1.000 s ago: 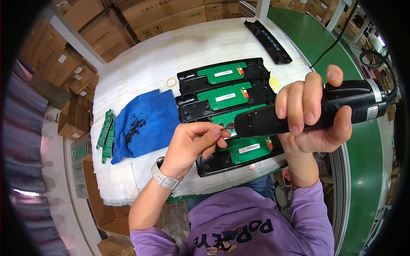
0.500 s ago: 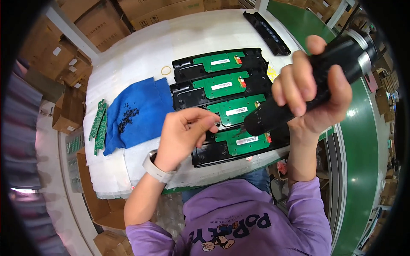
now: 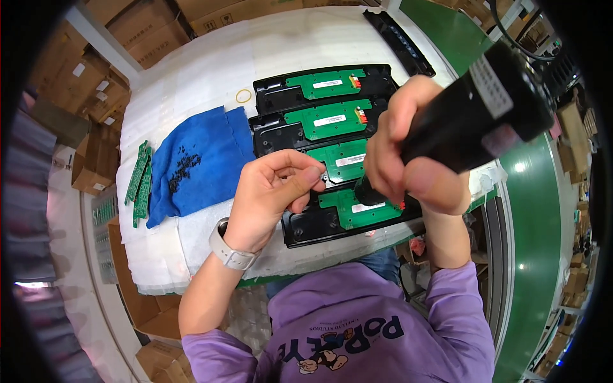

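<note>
My right hand [image 3: 408, 153] is wrapped round a thick black electric screwdriver [image 3: 488, 105]. Its nose points down at the green circuit board [image 3: 357, 218] in the nearest black plastic housing [image 3: 310, 230]; the bit's tip cannot be made out. My left hand [image 3: 271, 191], a pale watch on its wrist, is in a pinch just left of the second-nearest circuit board [image 3: 338, 167]. Whatever sits between those fingertips is too small to name. Two further housings with boards [image 3: 329, 83] lie beyond in a row. Small black screws [image 3: 185, 167] are heaped on a blue cloth [image 3: 220, 131] to the left.
Loose narrow green boards [image 3: 138, 182] lie left of the cloth. A rubber band [image 3: 243, 96] rests on the white-covered table [image 3: 211, 60]. Another black housing [image 3: 399, 43] stands at the far right. Cardboard boxes [image 3: 143, 29] are stacked behind; a green surface [image 3: 536, 249] runs along the right.
The screwdriver has swung more upright, its nose settling lower over the nearest board. My left hand has shifted slightly left and stays pinched.
</note>
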